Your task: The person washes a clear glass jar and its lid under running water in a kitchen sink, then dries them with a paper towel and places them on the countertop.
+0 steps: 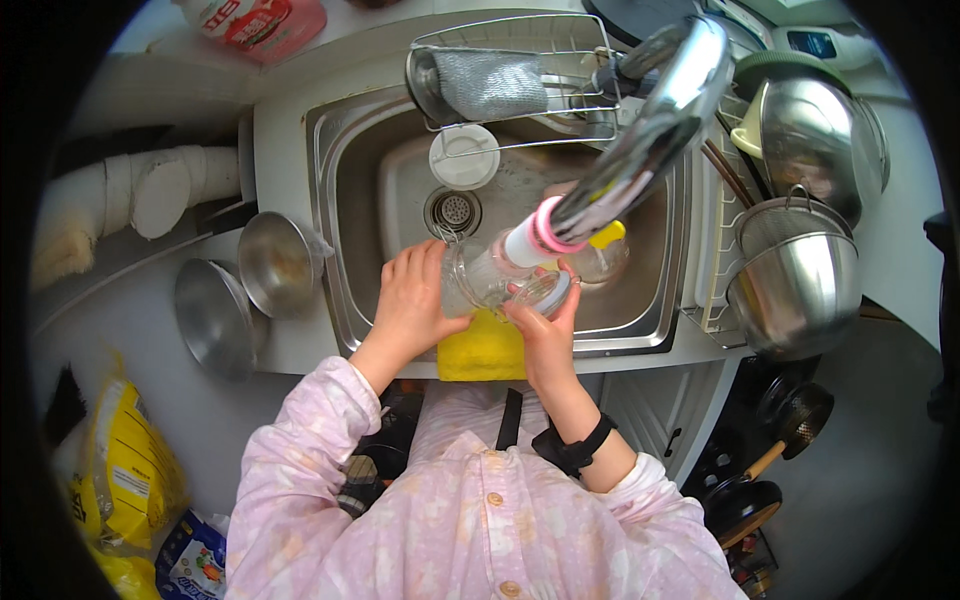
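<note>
My left hand grips a clear glass jar, tilted over the front of the sink. Fingers of my right hand are closed on a clear glass lid with a pale rim seal, close beside the jar's mouth. A wire clasp shows near the lid; whether it joins lid and jar is hard to see. The faucet's pink-and-white nozzle sits right above the jar's mouth and hides part of it. Below my hands, a yellow cloth hangs over the sink's front edge.
In the steel sink are a white round lid, the drain and a clear vessel with something yellow. A wire rack spans the back. Steel bowls stand left; a dish rack with bowls and strainer stands right.
</note>
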A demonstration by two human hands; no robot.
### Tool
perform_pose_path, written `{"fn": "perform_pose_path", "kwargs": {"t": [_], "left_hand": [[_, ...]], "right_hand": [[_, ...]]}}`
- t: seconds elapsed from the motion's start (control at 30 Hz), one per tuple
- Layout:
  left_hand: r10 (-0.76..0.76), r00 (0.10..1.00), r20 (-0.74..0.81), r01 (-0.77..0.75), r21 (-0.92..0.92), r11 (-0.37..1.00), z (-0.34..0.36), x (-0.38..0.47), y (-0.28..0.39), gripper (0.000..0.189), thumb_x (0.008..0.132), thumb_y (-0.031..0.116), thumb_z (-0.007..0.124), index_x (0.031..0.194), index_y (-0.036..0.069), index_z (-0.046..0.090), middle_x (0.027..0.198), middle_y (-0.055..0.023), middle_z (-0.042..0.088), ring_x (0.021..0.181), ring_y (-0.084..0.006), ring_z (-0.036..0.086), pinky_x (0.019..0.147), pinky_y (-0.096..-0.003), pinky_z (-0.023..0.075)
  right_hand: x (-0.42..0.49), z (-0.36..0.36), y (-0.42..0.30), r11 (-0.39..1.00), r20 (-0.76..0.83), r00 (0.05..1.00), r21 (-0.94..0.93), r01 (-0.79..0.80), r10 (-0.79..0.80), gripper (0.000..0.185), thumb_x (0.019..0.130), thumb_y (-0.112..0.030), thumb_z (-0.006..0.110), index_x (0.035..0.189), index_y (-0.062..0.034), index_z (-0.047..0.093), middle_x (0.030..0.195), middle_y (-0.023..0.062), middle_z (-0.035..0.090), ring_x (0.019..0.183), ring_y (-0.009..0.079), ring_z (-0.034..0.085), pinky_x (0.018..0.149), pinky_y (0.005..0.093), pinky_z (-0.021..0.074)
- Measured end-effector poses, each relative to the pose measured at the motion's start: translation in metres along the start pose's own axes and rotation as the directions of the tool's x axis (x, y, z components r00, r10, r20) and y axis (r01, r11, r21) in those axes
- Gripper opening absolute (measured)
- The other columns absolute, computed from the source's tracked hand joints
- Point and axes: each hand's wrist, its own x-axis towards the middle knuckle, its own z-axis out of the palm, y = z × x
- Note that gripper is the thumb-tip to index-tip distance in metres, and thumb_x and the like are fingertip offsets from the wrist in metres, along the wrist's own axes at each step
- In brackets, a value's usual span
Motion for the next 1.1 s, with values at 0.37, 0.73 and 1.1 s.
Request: {"fn": "perform_pose_path", "kwargs": {"t": [0.37, 0.73, 1.1], "left_hand": [[-0.184, 0.803, 0.567, -0.079, 0.407, 0.91, -0.064, 0.046, 0.009, 0.098, 0.058, 0.059, 0.085, 0.12, -0.01, 0.053, 0.111, -0.0239, 0.063, 0.102, -0.0384, 0.064, 0.084, -0.0457, 0.0551], [-0.51, 0.354, 0.784, -0.135, 0.583, 0.801, -0.109, 0.093, 0.047, 0.108, 0.066, 0.079, 0.071, 0.126, -0.011, 0.061, 0.125, -0.0171, 0.065, 0.112, -0.0319, 0.067, 0.089, -0.0405, 0.056], [0.115, 0.922, 0.371, -0.172, 0.124, 0.977, -0.039, 0.037, 0.008, 0.092, 0.06, 0.042, 0.089, 0.122, -0.011, 0.046, 0.113, -0.026, 0.059, 0.107, -0.0424, 0.06, 0.09, -0.0467, 0.0529]], "right_hand": [[0.019, 0.0, 0.03, 0.814, 0.109, 0.913, 0.421, -0.4, 0.392, 0.056, 0.084, -0.004, 0.069, 0.126, -0.0111, 0.032, 0.115, 0.0137, 0.047, 0.1, 0.033, 0.059, 0.088, 0.0559, 0.056], [0.007, 0.014, 0.03, 0.484, 0.287, 0.738, 0.603, -0.634, 0.61, 0.03, 0.089, -0.017, 0.068, 0.107, -0.0041, 0.048, 0.123, 0.0157, 0.036, 0.104, 0.0386, 0.054, 0.096, 0.0646, 0.0525], [-0.003, -0.017, -0.012, 0.946, 0.052, 0.968, 0.208, -0.25, 0.245, 0.079, 0.082, -0.001, 0.072, 0.143, -0.015, 0.025, 0.133, 0.0104, 0.039, 0.111, 0.0256, 0.057, 0.09, 0.0487, 0.0569]]}}
